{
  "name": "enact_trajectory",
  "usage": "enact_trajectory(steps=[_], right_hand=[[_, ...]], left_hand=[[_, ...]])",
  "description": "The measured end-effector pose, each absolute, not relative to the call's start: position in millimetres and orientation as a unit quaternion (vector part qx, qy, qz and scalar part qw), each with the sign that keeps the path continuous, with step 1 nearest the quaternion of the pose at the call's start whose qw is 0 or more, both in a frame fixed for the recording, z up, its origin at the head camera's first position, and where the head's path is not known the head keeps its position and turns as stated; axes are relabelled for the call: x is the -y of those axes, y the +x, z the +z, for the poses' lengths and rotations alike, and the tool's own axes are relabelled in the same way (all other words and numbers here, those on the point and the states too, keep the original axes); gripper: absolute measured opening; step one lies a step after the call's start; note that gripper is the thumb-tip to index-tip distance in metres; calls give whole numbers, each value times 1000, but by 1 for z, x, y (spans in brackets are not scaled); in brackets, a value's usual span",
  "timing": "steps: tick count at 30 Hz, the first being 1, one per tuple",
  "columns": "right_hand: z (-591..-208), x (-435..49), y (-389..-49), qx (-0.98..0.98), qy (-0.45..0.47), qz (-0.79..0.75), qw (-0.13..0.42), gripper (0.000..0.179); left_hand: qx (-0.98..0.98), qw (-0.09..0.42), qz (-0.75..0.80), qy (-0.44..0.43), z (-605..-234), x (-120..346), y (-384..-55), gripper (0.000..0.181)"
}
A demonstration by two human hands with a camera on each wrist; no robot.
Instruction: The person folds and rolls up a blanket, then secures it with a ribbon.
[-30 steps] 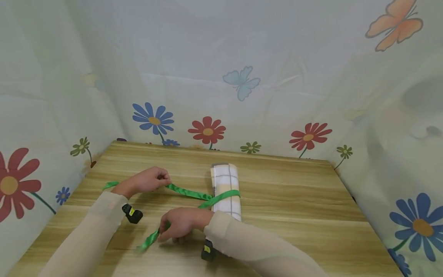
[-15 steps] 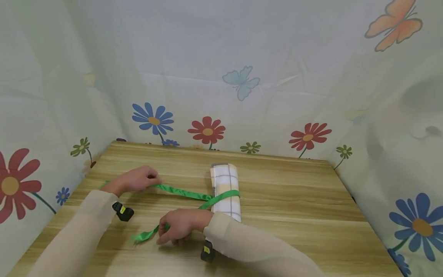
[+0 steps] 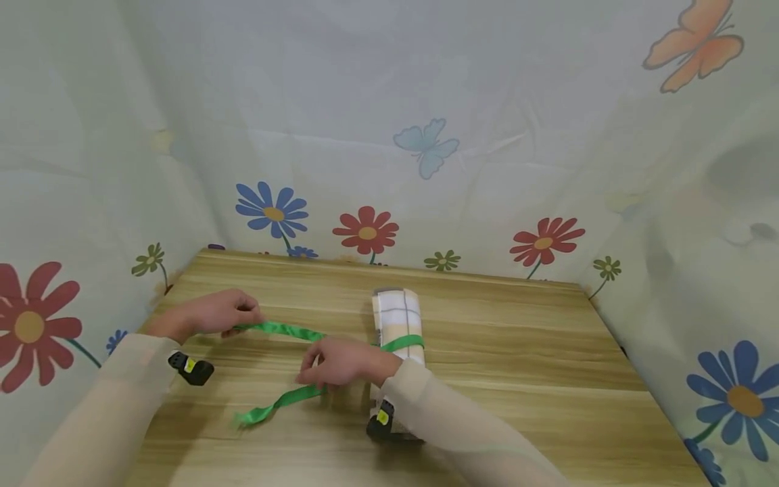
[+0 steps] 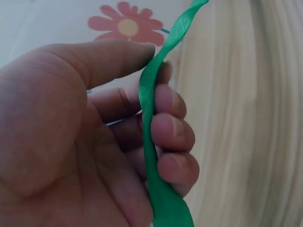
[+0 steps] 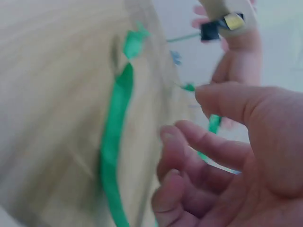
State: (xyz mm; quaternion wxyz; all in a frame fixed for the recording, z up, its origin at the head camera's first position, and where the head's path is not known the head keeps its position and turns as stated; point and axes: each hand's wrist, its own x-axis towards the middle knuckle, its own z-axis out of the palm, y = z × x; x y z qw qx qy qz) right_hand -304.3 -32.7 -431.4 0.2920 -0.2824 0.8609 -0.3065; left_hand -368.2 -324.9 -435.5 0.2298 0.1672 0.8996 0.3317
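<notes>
A rolled cloth (image 3: 397,312), white with grey check lines, lies on the wooden table with a green ribbon (image 3: 404,341) passing around it. My left hand (image 3: 220,312) pinches one tail of the ribbon, drawn out left of the roll. In the left wrist view the twisted ribbon (image 4: 148,113) runs between thumb and curled fingers (image 4: 174,132). My right hand (image 3: 342,362) hovers just left of the roll, fingers loosely bent with nothing between them, as the right wrist view shows. Below it the other ribbon tail (image 5: 111,137) lies along the table. The right hand and forearm hide the ribbon's crossing and the roll's near part.
The wooden table (image 3: 517,352) extends to the right of the roll. Behind it and at both sides hangs a pale curtain (image 3: 341,149) printed with flowers and butterflies. Black cameras (image 3: 191,368) are strapped to both wrists.
The left hand has slid leftward along its ribbon tail. My right hand has let go of the other tail and moved up and right towards the roll.
</notes>
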Motion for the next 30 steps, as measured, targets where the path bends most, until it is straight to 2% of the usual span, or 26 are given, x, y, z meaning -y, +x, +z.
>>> enact_trajectory(steps=[5, 12, 17, 20, 24, 30], right_hand=[[-416, 14, -317, -867, -287, -363, 186, 13], [-401, 6, -321, -875, -286, -385, 61, 35], [-398, 7, -320, -898, -269, -349, 15, 46], [-397, 6, -319, -907, -267, -326, -8, 40], [-396, -1, -320, -910, -273, -307, -47, 20], [-393, -18, -323, -899, -284, -319, -104, 30]], left_hand=[[-873, 240, 385, 178, -419, 311, -360, 35], [-824, 242, 491, 148, -389, 266, -342, 31], [-791, 244, 548, 124, -369, 237, -332, 30], [-779, 243, 565, 126, -360, 222, -327, 31], [-771, 239, 573, 138, -352, 204, -322, 32], [-753, 247, 589, 158, -350, 186, -318, 33]])
